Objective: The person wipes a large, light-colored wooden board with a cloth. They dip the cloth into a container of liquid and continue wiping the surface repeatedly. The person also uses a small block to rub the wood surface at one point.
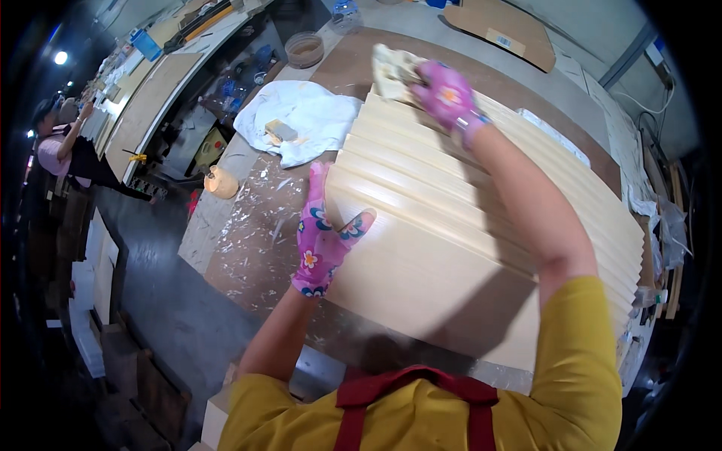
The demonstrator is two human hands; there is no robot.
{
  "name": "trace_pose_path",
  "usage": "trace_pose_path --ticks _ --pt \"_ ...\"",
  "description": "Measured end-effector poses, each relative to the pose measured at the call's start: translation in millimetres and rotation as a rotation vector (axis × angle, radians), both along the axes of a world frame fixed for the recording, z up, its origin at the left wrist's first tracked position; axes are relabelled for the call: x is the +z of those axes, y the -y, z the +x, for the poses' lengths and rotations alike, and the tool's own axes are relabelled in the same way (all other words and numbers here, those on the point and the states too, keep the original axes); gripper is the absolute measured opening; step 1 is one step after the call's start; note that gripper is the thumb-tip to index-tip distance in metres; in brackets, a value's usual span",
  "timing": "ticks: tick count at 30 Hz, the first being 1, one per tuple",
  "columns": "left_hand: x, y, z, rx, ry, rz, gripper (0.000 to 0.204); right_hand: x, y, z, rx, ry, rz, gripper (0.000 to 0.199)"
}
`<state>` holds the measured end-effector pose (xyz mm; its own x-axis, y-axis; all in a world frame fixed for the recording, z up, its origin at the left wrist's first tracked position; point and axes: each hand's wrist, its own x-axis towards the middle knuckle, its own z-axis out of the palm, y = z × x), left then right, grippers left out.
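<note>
A pale, ridged wooden panel (436, 218) lies across the workbench in front of me. My left hand (326, 233), in a pink flowered glove, rests at the panel's left edge with thumb and fingers apart. At the far left corner of the panel, my right hand (449, 94), gloved the same way, is closed on a cream-coloured cloth (393, 71) that lies against the ridges. To the left, a crumpled white cloth (301, 113) lies on the bench, with a small tan and grey block (283, 131) on top of it.
An orange-tan tub (220, 182) stands on the paint-spattered bench (252, 233). Behind are a clear round container (304, 49) and a brown board (504, 30). A white strip (553, 135) lies beyond the panel. Another person (64, 146) stands at a bench at far left.
</note>
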<state>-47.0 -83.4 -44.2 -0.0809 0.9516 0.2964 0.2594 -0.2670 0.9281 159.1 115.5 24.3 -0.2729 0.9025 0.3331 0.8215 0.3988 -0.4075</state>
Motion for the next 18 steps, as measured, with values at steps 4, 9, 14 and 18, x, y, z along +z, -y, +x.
trace_pose_path --ticks 4,9,14,18 --pt "2.4 -2.0 3.7 -0.006 0.234 -0.064 0.110 -2.6 -38.7 -60.2 0.019 0.066 0.038 0.029" --pt "-11.3 -4.9 -17.9 -0.033 0.190 -0.211 0.110 -4.3 -52.6 -27.8 -0.054 -0.371 -0.226 0.029" --pt "-11.5 1.3 -30.1 -0.036 0.101 -0.397 0.101 -6.5 -25.0 4.0 0.085 -0.065 -0.003 0.036" --pt "-15.7 -0.3 -23.9 -0.009 0.125 -0.279 0.099 -9.3 -43.5 -57.3 0.009 0.074 0.064 0.039"
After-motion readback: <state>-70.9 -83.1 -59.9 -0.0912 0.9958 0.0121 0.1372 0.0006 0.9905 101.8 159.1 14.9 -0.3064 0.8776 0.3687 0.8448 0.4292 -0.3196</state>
